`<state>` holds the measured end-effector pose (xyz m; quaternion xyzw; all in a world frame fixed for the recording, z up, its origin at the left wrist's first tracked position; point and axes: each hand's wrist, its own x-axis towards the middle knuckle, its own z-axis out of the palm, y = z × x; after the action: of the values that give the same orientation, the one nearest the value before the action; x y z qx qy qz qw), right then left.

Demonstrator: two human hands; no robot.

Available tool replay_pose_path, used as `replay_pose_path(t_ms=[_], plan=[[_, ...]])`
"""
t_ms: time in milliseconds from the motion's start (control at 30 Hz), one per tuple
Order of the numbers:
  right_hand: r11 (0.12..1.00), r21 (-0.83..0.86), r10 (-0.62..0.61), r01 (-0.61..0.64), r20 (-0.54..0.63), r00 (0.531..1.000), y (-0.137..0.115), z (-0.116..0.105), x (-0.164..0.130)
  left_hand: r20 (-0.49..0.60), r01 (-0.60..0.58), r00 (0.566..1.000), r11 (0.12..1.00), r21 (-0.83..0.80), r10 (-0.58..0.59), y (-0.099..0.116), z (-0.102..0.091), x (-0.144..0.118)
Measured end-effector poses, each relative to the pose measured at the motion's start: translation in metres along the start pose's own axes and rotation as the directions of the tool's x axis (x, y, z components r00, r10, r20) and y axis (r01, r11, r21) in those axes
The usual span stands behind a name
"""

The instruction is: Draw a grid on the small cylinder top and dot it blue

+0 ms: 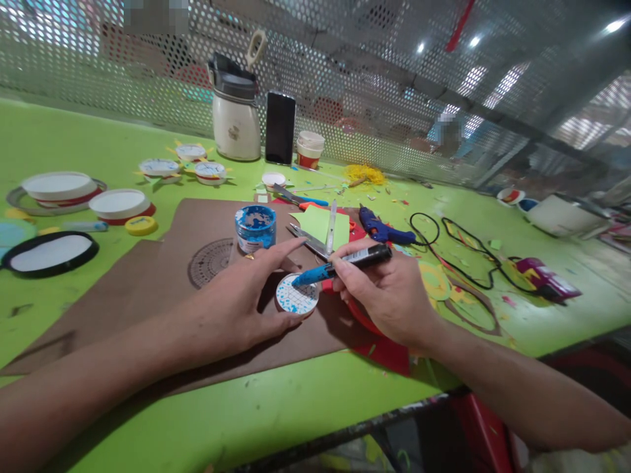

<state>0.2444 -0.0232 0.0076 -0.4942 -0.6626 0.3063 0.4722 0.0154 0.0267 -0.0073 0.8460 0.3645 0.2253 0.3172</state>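
A small round white disc with a drawn black grid and blue dabs lies on brown cardboard. Around its left side curves my left hand, the thumb against the near rim, a finger at the far side and the index finger raised. My right hand grips a marker pen, black at the back and blue toward the front, its tip touching the disc's top. Just behind my left hand stands an open, paint-smeared jar of blue paint. A dark round printed pattern shows on the cardboard.
Behind the cardboard lie scissors, a craft knife and a blue glue gun with a looping black cord. White lids sit left. A jug and phone stand before the perforated metal screen.
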Motion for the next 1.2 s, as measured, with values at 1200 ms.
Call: replay_pose_path(t_ms=[1200], plan=[[0.997, -0.005, -0.078, 0.078, -0.052, 0.996, -0.006, -0.003, 0.002, -0.001, -0.019, 1.000, 1.000, 0.012, 0.019, 0.002, 0.001, 0.001]])
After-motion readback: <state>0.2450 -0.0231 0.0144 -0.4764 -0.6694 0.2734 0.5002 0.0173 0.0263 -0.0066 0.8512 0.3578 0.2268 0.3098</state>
